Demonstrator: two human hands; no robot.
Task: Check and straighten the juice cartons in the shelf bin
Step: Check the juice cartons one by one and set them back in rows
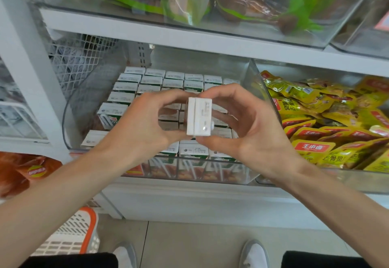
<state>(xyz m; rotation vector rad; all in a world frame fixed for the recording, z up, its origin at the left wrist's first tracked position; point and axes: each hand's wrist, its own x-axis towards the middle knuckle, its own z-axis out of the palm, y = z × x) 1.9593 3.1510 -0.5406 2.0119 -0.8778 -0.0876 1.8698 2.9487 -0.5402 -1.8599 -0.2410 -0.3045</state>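
While you held the small white rectangular juice carton (199, 116) up over the clear plastic shelf bin (255, 84), your left hand (145, 120) pinched its 9 o'clock side between curled fingers and thumb, and your right hand (242, 124) gripped its 3 o'clock side likewise. Rows of white-topped cartons (151, 80) stood packed in the bin beneath, and yellow foil snack packets (336, 120) lay at 3 o'clock.

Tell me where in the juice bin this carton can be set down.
One gap shows in the left column, between the front-left carton and the next carton behind it. The back rows and front row are packed tight. The left hand and right hand, gripping the held carton, hide the middle.
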